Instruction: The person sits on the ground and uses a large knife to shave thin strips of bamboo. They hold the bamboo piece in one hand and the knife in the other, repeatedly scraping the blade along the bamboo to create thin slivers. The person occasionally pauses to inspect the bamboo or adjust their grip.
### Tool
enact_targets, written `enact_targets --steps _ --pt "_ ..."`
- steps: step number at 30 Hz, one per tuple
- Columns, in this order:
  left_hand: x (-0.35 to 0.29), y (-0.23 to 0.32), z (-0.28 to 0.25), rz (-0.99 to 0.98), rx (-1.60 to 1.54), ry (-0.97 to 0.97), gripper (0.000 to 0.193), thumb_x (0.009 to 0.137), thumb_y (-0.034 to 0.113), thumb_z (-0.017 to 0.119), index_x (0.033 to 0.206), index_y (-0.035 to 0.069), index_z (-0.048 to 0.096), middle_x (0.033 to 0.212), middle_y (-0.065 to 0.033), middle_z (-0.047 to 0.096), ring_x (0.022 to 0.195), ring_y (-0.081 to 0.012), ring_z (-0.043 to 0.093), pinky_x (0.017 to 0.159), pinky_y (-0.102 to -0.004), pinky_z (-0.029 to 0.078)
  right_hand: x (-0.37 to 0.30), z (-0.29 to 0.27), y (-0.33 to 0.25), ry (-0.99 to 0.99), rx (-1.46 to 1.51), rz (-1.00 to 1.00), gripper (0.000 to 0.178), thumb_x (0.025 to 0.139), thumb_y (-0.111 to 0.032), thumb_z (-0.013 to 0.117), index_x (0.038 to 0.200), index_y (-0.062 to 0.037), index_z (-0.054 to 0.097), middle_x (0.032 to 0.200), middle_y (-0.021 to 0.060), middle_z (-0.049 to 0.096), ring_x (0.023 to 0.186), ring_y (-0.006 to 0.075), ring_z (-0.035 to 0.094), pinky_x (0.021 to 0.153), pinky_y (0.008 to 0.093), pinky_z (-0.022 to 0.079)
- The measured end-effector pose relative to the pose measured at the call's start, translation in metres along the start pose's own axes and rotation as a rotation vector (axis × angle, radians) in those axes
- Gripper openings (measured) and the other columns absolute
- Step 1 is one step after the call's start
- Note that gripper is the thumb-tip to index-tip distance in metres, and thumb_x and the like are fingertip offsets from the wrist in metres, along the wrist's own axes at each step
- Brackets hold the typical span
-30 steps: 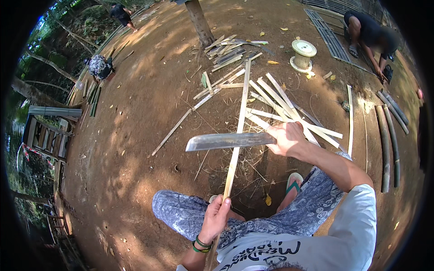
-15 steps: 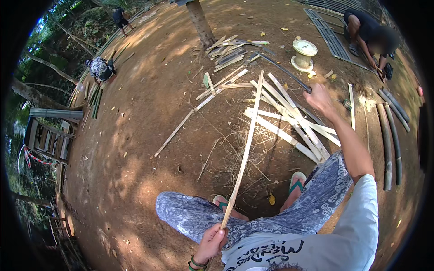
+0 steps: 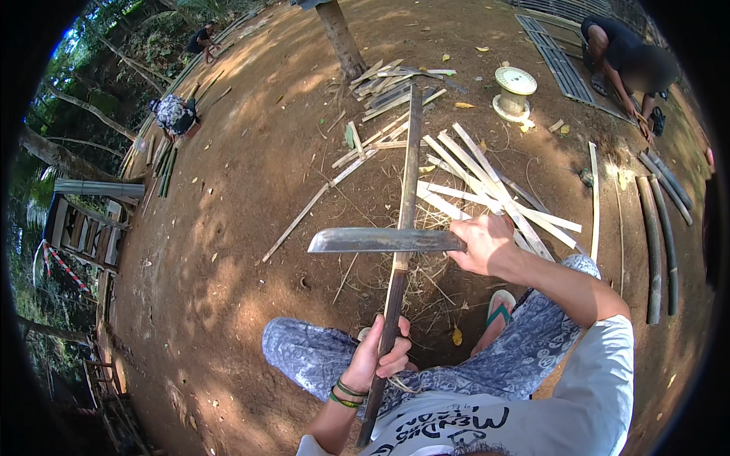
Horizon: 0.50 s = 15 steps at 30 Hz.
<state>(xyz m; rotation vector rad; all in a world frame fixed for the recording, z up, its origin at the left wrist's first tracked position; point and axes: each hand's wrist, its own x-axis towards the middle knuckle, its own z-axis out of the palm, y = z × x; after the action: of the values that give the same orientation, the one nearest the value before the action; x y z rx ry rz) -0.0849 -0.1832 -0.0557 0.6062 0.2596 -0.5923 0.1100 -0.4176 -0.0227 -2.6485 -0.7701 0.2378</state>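
Observation:
My left hand [image 3: 371, 356] is closed around a long bamboo strip [image 3: 411, 171], which slants up and away between my knees. Its dark outer side shows, with a pale edge near the middle. A machete [image 3: 357, 241] is gripped by its handle in my right hand [image 3: 487, 243]. The blade points left and crosses over the strip, a little beyond my left hand. Whether the edge touches the strip I cannot tell. Split pale bamboo strips [image 3: 487, 182] lie in a crossed heap on the ground just past my right hand.
Short bamboo pieces [image 3: 384, 87] are piled by a tree trunk [image 3: 341, 42]. A pale spool [image 3: 513, 91] stands near them. Bamboo poles [image 3: 654, 251] lie at the right. A person [image 3: 620, 64] crouches beside a slatted panel [image 3: 559, 68]; two others are at the far left.
The machete has come down from the far right to lie across the strip. My left hand has turned the strip to its dark side and grips further along it.

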Motion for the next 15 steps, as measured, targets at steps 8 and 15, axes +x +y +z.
enact_targets --steps 8,15 --pt "-0.001 -0.01 0.02 0.144 0.456 0.204 0.043 0.112 0.044 0.027 0.109 0.008 0.048 0.054 0.004 0.032 0.039 -0.0061 0.027 0.038 -0.0209 0.024 0.014 -0.008 0.026 0.164 -0.002 0.043 0.031 0.082 -0.031 0.072 0.099 -0.0052 0.068 0.075 0.0172 0.069 0.073 0.0372 0.07 0.065 0.0535 0.054" --pt "0.005 -0.002 0.025 0.18 0.496 0.237 0.042 0.112 0.041 0.027 0.107 0.005 0.048 0.053 0.0033 0.033 0.038 -0.0063 0.028 0.037 -0.0215 0.025 0.008 -0.003 0.019 0.042 -0.059 -0.06 0.03 0.079 -0.033 0.075 0.092 -0.0074 0.067 0.077 0.0145 0.07 0.073 0.0369 0.07 0.066 0.0506 0.055"
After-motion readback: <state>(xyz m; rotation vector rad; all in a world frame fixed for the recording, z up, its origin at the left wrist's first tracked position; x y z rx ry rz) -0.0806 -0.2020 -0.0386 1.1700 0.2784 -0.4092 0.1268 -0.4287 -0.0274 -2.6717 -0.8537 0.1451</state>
